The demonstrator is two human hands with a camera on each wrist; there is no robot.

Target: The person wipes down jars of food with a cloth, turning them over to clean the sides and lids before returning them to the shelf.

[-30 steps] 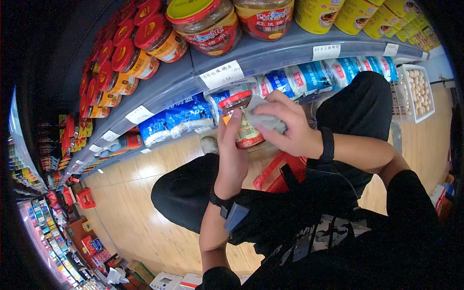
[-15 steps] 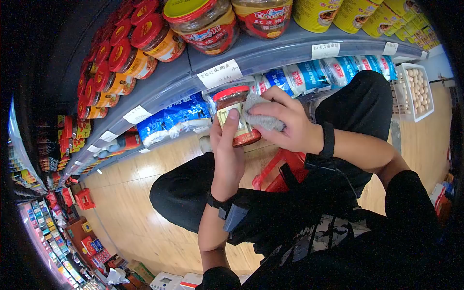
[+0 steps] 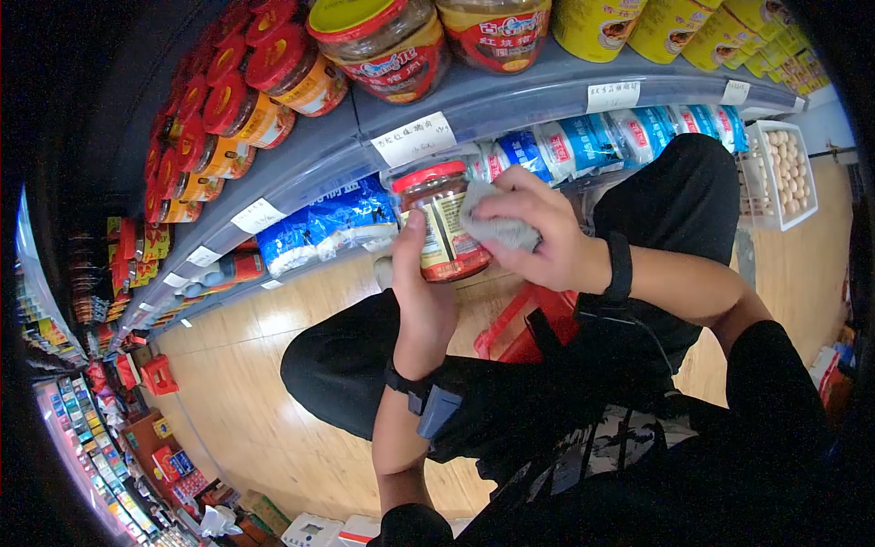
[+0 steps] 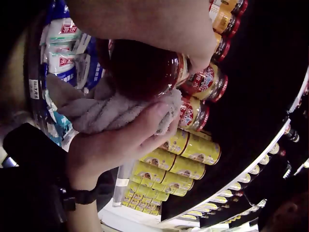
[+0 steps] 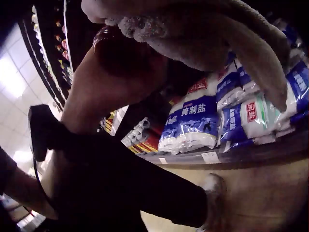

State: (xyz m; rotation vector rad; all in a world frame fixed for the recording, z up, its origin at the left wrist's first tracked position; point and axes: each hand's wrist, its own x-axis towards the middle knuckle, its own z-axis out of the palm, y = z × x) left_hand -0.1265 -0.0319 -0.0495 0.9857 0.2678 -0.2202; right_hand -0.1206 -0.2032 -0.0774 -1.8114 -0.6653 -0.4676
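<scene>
A glass jar with a red lid and a pale label (image 3: 443, 221) is gripped by the left hand (image 3: 423, 305), whose thumb lies on the label. Against the jar's right side, the right hand (image 3: 545, 235) presses a bunched grey cloth (image 3: 499, 219), pinched between its fingers and thumb. In the left wrist view the cloth (image 4: 104, 112) touches the jar's dark red bottom (image 4: 140, 67), and the right hand (image 4: 113, 150) holds it from below. The right wrist view shows the cloth (image 5: 203, 43) hanging over part of the jar (image 5: 120, 50).
A grey shelf edge (image 3: 510, 102) with price tags runs above the hands. Large jars (image 3: 387, 68) and yellow cans (image 3: 597, 29) stand on it, blue-and-white bags (image 3: 324, 223) below. A red basket (image 3: 519, 324) lies by the crossed legs, an egg crate (image 3: 786, 178) at right.
The jar has moved left and turned, so more of its pale label shows. The left hand has shifted slightly left with it, its thumb now near the label's left edge. The cloth stays against the jar.
</scene>
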